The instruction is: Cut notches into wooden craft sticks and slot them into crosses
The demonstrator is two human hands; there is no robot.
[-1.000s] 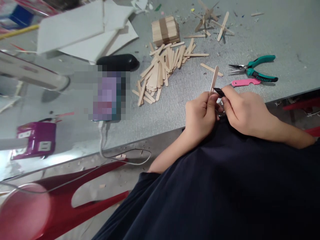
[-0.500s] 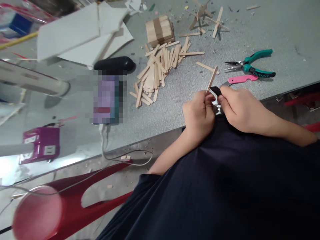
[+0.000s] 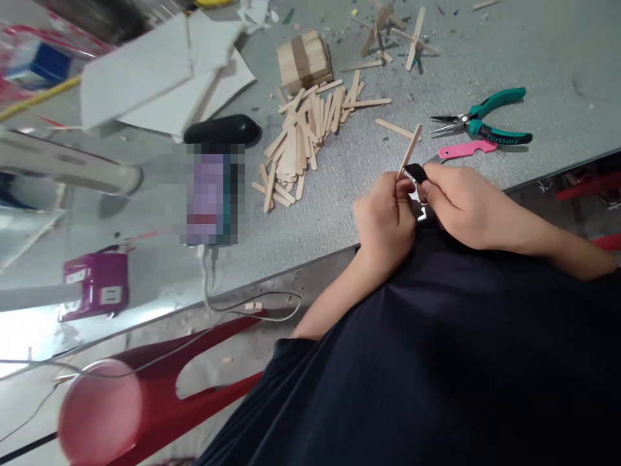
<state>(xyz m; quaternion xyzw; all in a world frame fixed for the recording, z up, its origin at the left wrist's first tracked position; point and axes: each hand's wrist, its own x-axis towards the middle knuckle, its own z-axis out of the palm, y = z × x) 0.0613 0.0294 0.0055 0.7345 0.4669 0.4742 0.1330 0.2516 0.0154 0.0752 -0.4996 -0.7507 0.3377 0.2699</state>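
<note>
From left hand (image 3: 383, 208), stick (image 3: 411, 149) slants away, rightward.

The left side of the grey table (image 3: 325, 220) was pretty cluttered tbh. A phone (image 3: 206, 200) with a pixelated screen lay right by a rounded black case (image 3: 223, 131), and a pale cable (image 3: 204, 285) ran from its near end and looped out past the table edge. Beyond those were some overlapping white boards (image 3: 140, 71), plus a yellow rod (image 3: 43, 97) and a blue-and-white box (image 3: 51, 63). Closer in sat a purple box (image 3: 104, 275) with white patches, and a red plastic seat (image 3: 155, 382) stood below.
</note>
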